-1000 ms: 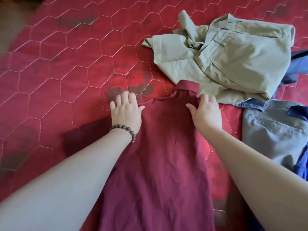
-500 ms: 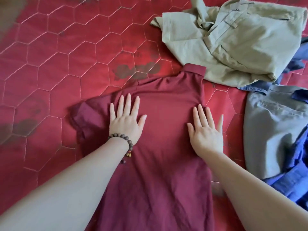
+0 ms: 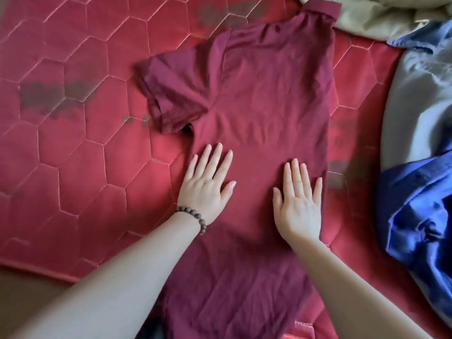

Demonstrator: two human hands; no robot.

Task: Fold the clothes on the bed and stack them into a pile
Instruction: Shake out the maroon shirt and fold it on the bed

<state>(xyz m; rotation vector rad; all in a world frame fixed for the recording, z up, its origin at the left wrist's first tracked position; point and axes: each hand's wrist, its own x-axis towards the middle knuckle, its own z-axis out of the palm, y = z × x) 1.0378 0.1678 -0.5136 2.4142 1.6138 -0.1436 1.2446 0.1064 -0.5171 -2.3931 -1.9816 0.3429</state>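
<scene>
— How far along?
— Early. Maroon polo shirt [image 3: 264, 99] spread lengthwise on the red quilted mattress [image 3: 73, 155], already halved along its length by the look of it: one short sleeve [image 3: 171, 94] out to the left, straight edge on the right, collar [image 3: 322, 8] at the far end.
— Hands?
— Left hand [image 3: 208, 189] and right hand [image 3: 298, 204] both flat, fingers straight and spread, pressing the shirt's middle. Holding nothing. Beaded bracelet [image 3: 195, 218] on the left wrist.
— Left to do?
— Sleeve to tuck in, crosswise folds, probably. Then the rest: khaki garment [image 3: 381, 18] at top right, grey garment [image 3: 420, 106] and blue garment [image 3: 420, 221] rumpled at the right, all unfolded. No pile in sight yet.
</scene>
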